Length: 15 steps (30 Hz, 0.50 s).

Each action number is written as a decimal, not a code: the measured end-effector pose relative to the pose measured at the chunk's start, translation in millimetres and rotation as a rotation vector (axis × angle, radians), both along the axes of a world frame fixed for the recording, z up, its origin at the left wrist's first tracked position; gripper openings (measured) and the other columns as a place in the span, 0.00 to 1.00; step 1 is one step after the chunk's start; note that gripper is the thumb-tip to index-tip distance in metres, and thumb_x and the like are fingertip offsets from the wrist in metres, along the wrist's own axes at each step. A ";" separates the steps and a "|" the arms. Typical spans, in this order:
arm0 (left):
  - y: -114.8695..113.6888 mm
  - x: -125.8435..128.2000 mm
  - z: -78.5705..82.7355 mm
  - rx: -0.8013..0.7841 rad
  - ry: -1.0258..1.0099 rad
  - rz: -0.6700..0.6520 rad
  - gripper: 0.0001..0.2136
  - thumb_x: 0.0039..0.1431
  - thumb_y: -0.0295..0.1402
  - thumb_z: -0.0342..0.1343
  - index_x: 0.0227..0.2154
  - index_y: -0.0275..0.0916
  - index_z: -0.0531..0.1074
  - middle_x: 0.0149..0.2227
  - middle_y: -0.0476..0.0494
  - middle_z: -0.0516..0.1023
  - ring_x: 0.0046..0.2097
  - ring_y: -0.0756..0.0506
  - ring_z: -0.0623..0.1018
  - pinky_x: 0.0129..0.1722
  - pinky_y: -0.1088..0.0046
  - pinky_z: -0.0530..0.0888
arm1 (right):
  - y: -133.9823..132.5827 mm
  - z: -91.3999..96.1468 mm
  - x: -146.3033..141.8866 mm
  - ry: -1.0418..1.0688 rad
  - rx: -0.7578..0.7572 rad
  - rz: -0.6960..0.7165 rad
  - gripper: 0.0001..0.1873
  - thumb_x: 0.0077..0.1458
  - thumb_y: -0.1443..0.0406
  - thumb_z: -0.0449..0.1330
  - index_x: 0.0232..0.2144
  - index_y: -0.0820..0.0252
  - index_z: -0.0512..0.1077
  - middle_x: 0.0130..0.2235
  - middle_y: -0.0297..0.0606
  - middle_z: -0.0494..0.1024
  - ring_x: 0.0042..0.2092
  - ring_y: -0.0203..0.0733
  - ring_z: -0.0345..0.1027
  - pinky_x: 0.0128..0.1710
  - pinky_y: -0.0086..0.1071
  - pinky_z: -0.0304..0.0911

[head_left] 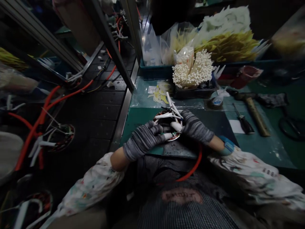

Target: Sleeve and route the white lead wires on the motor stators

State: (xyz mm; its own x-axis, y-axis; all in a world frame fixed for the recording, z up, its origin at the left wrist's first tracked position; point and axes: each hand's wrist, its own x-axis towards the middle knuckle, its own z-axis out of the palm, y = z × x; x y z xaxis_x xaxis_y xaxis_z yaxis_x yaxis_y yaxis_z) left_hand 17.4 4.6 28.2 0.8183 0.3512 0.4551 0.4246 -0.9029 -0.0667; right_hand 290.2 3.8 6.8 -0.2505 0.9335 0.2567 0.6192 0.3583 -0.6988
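Observation:
A ring-shaped motor stator (175, 137) with wire windings lies on the bench close in front of my body. White insulating sleeves (168, 115) stick up and across its top, and a red cable (195, 165) runs down from the bench toward my lap. My left hand (145, 140), in a grey striped glove with pale fingertips, grips the stator's near left side. My right hand (196, 127), gloved alike, is closed around its right rim beside the sleeves. Both sets of fingertips reach into the ring's opening, where the fine detail is too dark to make out.
Behind the work stand a bundle of thin white tubes (190, 73) and yellow insulation sheets (226, 46) in a blue-green tray (152, 72). A screwdriver (245, 124), a hammer (257, 116) and scissors (292, 128) lie at right. Left, a slatted conveyor (102, 111) carries more stators (63, 138).

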 end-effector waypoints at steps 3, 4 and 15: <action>8.2 -2.1 20.9 0.074 0.171 -0.110 0.14 0.76 0.29 0.53 0.58 0.48 0.77 0.49 0.49 0.85 0.51 0.46 0.81 0.44 0.73 0.77 | 24.6 -1.4 2.0 -0.084 -0.094 0.149 0.22 0.57 0.60 0.66 0.53 0.59 0.77 0.48 0.47 0.83 0.45 0.51 0.76 0.51 0.48 0.75; 9.9 -2.0 25.6 0.098 0.211 -0.121 0.13 0.76 0.29 0.52 0.55 0.46 0.79 0.48 0.48 0.86 0.49 0.46 0.81 0.41 0.72 0.76 | 34.7 1.1 4.1 -0.097 -0.104 0.205 0.20 0.56 0.60 0.66 0.50 0.60 0.79 0.46 0.46 0.83 0.43 0.50 0.76 0.49 0.46 0.75; 8.5 -3.1 -10.8 0.025 0.019 -0.070 0.15 0.69 0.49 0.61 0.49 0.47 0.80 0.62 0.46 0.80 0.74 0.37 0.65 0.75 0.53 0.54 | 84.3 63.1 -22.6 -0.377 0.077 0.060 0.25 0.63 0.50 0.64 0.50 0.65 0.81 0.47 0.51 0.82 0.46 0.53 0.75 0.50 0.44 0.69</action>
State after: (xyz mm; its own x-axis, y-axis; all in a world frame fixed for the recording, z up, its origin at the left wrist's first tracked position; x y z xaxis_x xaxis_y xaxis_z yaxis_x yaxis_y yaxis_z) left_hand 14.3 13.1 17.3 0.8488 0.2816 0.4474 0.3591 -0.9282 -0.0971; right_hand 267.5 88.1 69.9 -0.3944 0.8957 0.2052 0.8035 0.4445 -0.3960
